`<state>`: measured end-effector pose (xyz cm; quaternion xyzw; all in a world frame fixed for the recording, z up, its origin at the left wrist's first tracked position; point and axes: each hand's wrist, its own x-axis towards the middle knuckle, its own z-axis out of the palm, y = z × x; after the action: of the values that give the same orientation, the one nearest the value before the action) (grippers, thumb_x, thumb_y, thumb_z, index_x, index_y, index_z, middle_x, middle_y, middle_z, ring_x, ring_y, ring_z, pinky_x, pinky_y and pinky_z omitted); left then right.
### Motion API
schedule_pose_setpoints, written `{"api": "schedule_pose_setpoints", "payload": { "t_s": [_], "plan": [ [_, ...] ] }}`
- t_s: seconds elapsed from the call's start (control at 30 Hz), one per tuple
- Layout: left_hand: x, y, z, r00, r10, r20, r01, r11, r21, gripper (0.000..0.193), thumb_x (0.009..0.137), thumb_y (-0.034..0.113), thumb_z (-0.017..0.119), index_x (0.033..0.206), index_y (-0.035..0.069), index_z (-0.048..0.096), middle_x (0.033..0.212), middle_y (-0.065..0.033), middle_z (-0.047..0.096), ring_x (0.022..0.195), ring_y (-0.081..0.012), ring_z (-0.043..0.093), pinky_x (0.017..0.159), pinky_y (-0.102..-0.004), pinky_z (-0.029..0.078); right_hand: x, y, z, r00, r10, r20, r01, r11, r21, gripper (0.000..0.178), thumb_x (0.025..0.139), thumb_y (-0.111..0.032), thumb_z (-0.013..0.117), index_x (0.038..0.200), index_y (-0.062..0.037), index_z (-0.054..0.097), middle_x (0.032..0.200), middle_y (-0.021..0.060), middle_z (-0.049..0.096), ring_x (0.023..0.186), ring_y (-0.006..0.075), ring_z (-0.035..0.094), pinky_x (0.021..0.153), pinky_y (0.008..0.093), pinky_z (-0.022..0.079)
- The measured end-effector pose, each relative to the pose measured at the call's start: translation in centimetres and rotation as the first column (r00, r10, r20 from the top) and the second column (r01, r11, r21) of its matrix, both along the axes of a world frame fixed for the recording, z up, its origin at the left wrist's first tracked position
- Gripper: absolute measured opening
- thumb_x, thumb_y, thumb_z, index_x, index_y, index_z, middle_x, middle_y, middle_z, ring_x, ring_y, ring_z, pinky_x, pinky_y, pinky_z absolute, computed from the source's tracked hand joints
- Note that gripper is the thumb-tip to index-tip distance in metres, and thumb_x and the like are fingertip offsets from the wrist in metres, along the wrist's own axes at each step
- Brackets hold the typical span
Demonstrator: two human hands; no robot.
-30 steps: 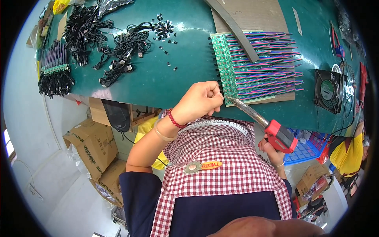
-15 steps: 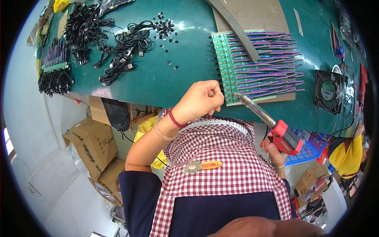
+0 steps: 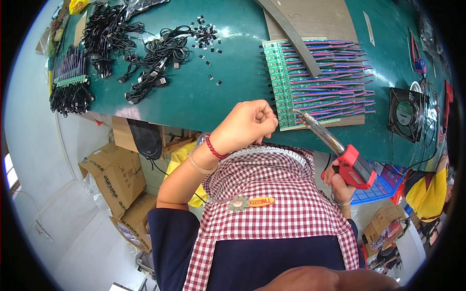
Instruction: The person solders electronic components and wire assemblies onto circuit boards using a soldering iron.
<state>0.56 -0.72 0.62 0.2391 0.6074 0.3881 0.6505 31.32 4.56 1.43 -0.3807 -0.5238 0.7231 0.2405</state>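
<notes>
My right hand [image 3: 340,185] is wrapped round the grip of a red soldering gun [image 3: 357,167], its metal barrel pointing up and left. The tip is at the near end of a green circuit board panel [image 3: 279,80], though I cannot tell whether it touches. Bundles of thin red, blue and dark wires [image 3: 335,89] run rightward from the panel. At the panel's near left edge, my left hand [image 3: 253,121] is closed with fingers pinched together. Whatever they hold, if anything, is hidden. Small black parts line the panel's left edge.
A grey curved strip [image 3: 293,39] lies across the wires, over a brown board [image 3: 335,22]. Black cables [image 3: 162,51] and small black connectors [image 3: 206,35] lie left on the green table. To the right are a black fan [image 3: 407,115] and pliers [image 3: 416,58]. Cardboard boxes [image 3: 114,177] stand below left.
The soldering gun's tip has moved slightly right and up along the panel. My left hand stays closed at the panel's edge. The whole view has shifted a little.
</notes>
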Motion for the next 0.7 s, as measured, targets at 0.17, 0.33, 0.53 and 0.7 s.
{"api": "schedule_pose_setpoints", "payload": {
  "t_s": [0.17,0.33,0.53,0.7],
  "plan": [
    [-3.0,-0.7,0.0,0.706,0.125,-0.698,0.011,0.982,0.187,0.013,0.079,0.011,0.061,0.079,0.000,0.053,0.066,-0.0122,0.062,0.057,-0.0254,0.062,0.052,-0.0361,0.047,0.0,0.3,0.0,0.999,0.001,-0.041,-0.001,1.000,-0.010,0.039,0.082,-0.008,0.057,0.117,0.0038,0.049,0.064,0.0066,0.052,0.055,0.0156,0.048,0.059,0.0332,0.044],
    [-5.6,-0.6,-1.1,0.216,0.073,-0.974,-0.010,0.997,0.072,0.016,0.079,0.011,0.065,0.081,0.001,0.053,0.067,-0.0146,0.060,0.062,-0.0331,0.060,0.055,-0.0398,0.046,-0.2,0.3,0.0,0.998,-0.022,-0.054,0.021,1.000,-0.023,0.040,0.081,-0.010,0.060,0.117,0.0025,0.050,0.063,0.0056,0.050,0.054,0.0150,0.047,0.058,0.0328,0.044],
    [-4.7,-0.6,-1.0,0.107,-0.038,-0.994,0.043,0.998,-0.034,0.013,0.080,0.006,0.059,0.081,-0.001,0.048,0.080,-0.0197,0.060,0.066,-0.0371,0.061,0.058,-0.0429,0.050,-1.0,0.5,0.4,0.993,-0.044,-0.105,0.042,0.999,-0.023,0.043,0.081,-0.013,0.062,0.118,0.0026,0.048,0.062,0.0051,0.048,0.053,0.0140,0.046,0.055,0.0309,0.042],
    [-4.2,-1.1,-0.1,0.314,0.092,-0.945,0.035,0.993,0.108,0.006,0.079,0.001,0.056,0.081,-0.001,0.051,0.077,-0.0185,0.061,0.063,-0.0345,0.061,0.055,-0.0390,0.049,-2.3,0.6,0.6,0.976,-0.068,-0.208,0.061,0.997,-0.041,0.043,0.081,-0.013,0.063,0.117,0.0018,0.046,0.064,0.0054,0.049,0.055,0.0140,0.047,0.056,0.0302,0.042]
  ]
}}
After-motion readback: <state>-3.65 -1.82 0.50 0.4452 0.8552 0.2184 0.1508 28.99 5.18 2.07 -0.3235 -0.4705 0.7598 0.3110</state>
